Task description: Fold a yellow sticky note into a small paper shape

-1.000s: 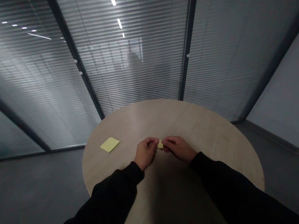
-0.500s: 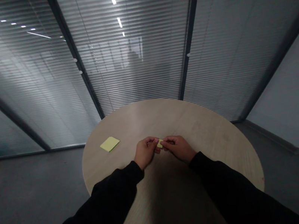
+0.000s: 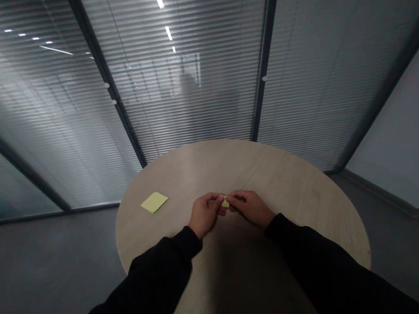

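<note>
Between the fingertips of both hands, in the head view, a small piece of yellow paper (image 3: 225, 204) shows only as a sliver. The left hand (image 3: 205, 215) and right hand (image 3: 251, 208) are curled nearly closed, and each appears to pinch it from its own side, though the fingers hide most of it. Both hands are held just above or resting on a round pale wood table (image 3: 259, 170); which, I cannot tell. Well left of the left hand, a yellow paper square (image 3: 154, 202) lies flat on the tabletop. Black sleeves (image 3: 135, 291) cover both forearms. Beyond the hands, past the table's far edge, stands a glass partition (image 3: 194, 111) with slatted blinds.
</note>
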`<action>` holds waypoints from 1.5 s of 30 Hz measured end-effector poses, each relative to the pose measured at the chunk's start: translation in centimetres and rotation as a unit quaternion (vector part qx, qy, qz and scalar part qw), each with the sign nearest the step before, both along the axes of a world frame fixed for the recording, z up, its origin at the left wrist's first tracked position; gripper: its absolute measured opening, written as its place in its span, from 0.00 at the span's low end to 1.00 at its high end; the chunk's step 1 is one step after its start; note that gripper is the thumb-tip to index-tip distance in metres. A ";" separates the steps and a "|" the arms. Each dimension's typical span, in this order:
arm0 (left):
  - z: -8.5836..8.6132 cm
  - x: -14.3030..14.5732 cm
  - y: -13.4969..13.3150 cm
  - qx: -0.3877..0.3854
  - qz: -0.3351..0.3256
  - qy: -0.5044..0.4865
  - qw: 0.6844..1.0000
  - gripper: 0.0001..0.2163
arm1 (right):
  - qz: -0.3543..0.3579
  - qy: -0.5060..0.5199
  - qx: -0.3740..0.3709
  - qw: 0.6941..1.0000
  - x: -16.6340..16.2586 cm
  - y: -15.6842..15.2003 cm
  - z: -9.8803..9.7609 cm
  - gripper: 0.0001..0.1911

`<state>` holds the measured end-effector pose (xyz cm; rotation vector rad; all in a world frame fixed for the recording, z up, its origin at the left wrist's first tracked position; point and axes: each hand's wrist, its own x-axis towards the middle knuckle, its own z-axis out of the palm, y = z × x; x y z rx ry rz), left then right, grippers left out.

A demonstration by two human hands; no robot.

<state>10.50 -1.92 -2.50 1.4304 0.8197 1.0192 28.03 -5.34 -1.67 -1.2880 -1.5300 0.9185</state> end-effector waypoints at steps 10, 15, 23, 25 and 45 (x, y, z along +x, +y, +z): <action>-0.3 0.2 0.0 -0.052 -0.012 -0.059 0.997 0.19 | 0.021 0.077 -0.019 0.997 0.0 0.0 -0.2 0.21; 0.1 0.0 -0.3 -0.039 -0.013 -0.035 0.999 0.20 | 0.013 0.065 -0.022 0.998 0.2 0.0 0.0 0.22; 0.7 -0.2 -0.7 -0.021 -0.006 -0.003 1.000 0.22 | 0.010 0.044 -0.022 0.999 0.3 -0.2 0.4 0.22; 0.8 -0.2 -0.8 -0.023 -0.006 0.003 1.000 0.23 | 0.008 0.031 -0.016 0.999 0.4 -0.2 0.4 0.22; 1.0 0.0 -1.0 -0.071 0.005 -0.019 0.997 0.21 | -0.010 -0.009 0.045 0.999 -0.2 -0.5 0.8 0.19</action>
